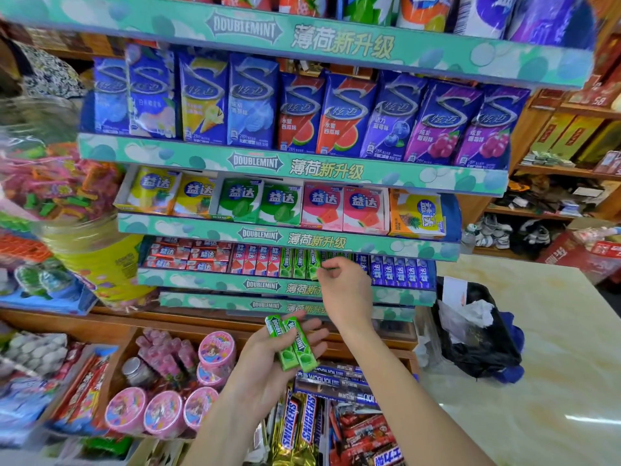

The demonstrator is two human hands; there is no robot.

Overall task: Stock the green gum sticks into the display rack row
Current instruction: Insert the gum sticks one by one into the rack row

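Note:
Two green gum sticks (pixel 293 344) lie across the palm of my left hand (pixel 268 368), low in the middle of the view. Above it, my right hand (pixel 346 290) is at the fourth rack row (pixel 215 280), its fingertips pinching a green gum stick (pixel 316 265) that stands tilted in the row. A few green sticks (pixel 294 263) stand upright there, between red watermelon sticks (pixel 255 260) on the left and blue sticks (pixel 400 272) on the right. My right hand hides part of the green section.
Higher rack rows hold boxed gum (pixel 282 203) and tall blue and purple packs (pixel 302 112). Below the rack are pink candy tubs (pixel 161 412), Snickers bars (pixel 295 422) and other sweets. A black bin bag (pixel 477 334) and a pale marble counter (pixel 554 348) are on the right.

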